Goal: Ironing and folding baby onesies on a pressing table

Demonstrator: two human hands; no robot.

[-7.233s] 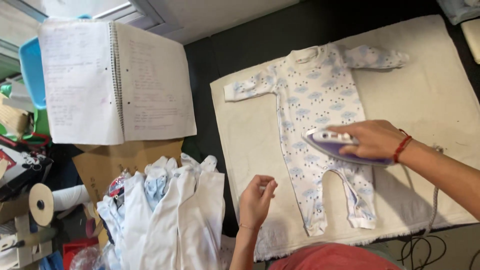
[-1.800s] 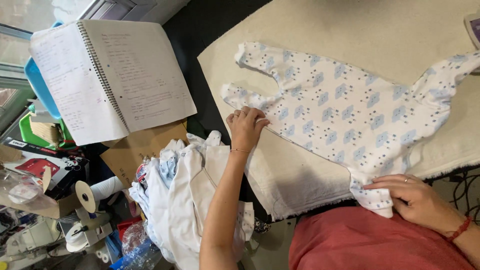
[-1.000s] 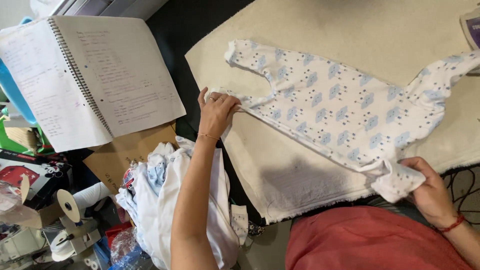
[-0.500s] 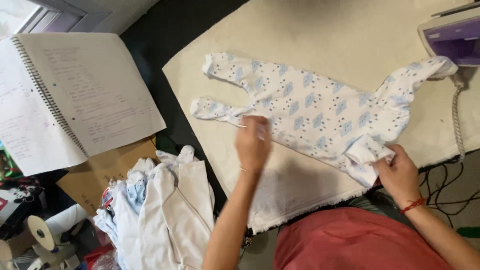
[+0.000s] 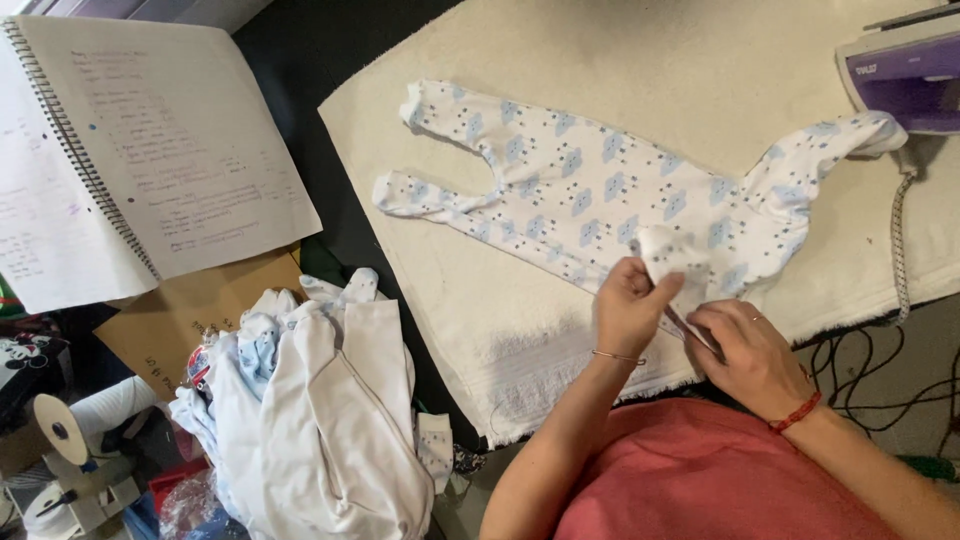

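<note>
At the far left, a tape dispenser (image 5: 62, 445) is standing low in the clutter, and above it an open spiral notebook (image 5: 140, 150) is lying with its handwritten pages up, overlapping a sheet of brown cardboard (image 5: 200, 320). Just right of the cardboard, a pile of white and pale-blue baby clothes (image 5: 310, 400) is heaping up at the edge of the black table (image 5: 300, 60).

Across the middle, a cream towel (image 5: 650, 60) is covering the work surface, and a white baby sleepsuit (image 5: 590, 190) printed with blue clouds is lying flat on it — feet pointing left, one sleeve stretching right toward the purple iron (image 5: 905, 75) that is sitting at the towel's upper right corner, its cord trailing down over the edge.

At the near edge of the towel, the person's left hand (image 5: 628, 305) is pinching the near sleeve of the sleepsuit, fingers closed on the fabric and folding it up over the body of the garment. Just to its right, almost touching, the right hand (image 5: 745, 350) — a red cord at the wrist — is curling its fingers shut on the same fold of cloth. Black cables (image 5: 880, 375) are looping beyond the towel at the right.
</note>
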